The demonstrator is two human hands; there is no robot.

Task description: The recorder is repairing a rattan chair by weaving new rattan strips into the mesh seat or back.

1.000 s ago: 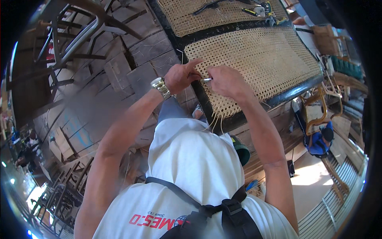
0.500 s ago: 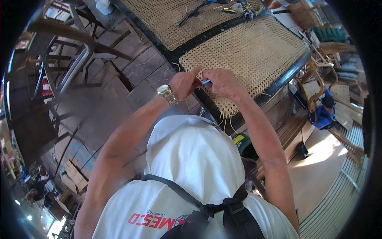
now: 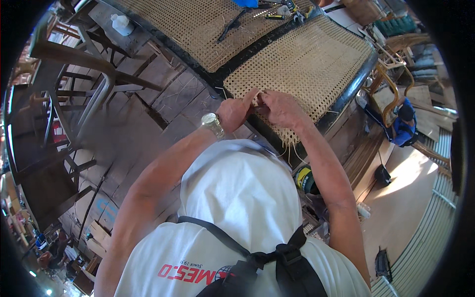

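Note:
Both hands meet at the near left edge of a panel of woven cane webbing (image 3: 302, 64), set in a glossy black frame (image 3: 242, 53). My left hand (image 3: 236, 113), below a metal wristwatch (image 3: 211, 121), has its fingers closed on the edge of the webbing. Close beside it, my right hand (image 3: 284, 110) is closed with bent fingers at the same spot. What lies inside its fingers is hidden. Loose cane strands (image 3: 292, 148) hang from the webbing's near corner, right of the hands.
On the farther cane panel lie a black tool (image 3: 230, 28), pliers (image 3: 298, 17) and a blue item (image 3: 246, 3). Wooden chair frames (image 3: 106, 74) crowd the left, near a white bottle (image 3: 121, 24). A dark bucket (image 3: 306, 179) stands below the right forearm. Another person (image 3: 405, 126) sits at right.
The small blue thing seen between my hands no longer shows. My hands have drawn closer together at the webbing's edge. The view has shifted slightly.

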